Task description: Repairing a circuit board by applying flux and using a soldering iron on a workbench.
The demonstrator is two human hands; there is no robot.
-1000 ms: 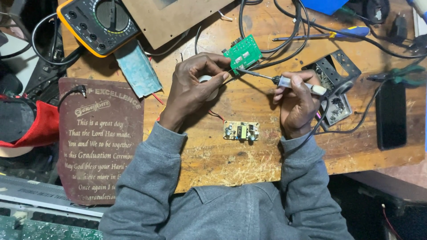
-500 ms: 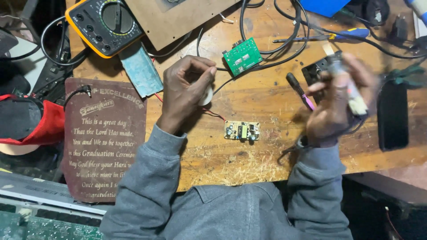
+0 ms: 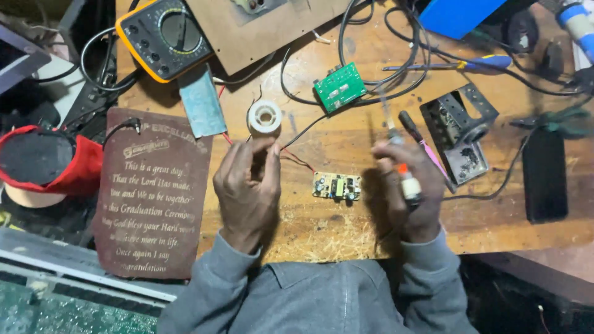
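Solder wire spool (image 3: 264, 115), white, sits left of centre on the wooden bench (image 3: 346, 229), just above the left hand (image 3: 247, 185), whose fingers look pinched on a thin strand, though the strand itself is too fine to see. A small yellow circuit board (image 3: 337, 186) lies mid-frame between the hands. Right of it, the right hand (image 3: 408, 192) is closed around a blurred soldering iron (image 3: 399, 158); steadying that wrist on the bench would likely help.
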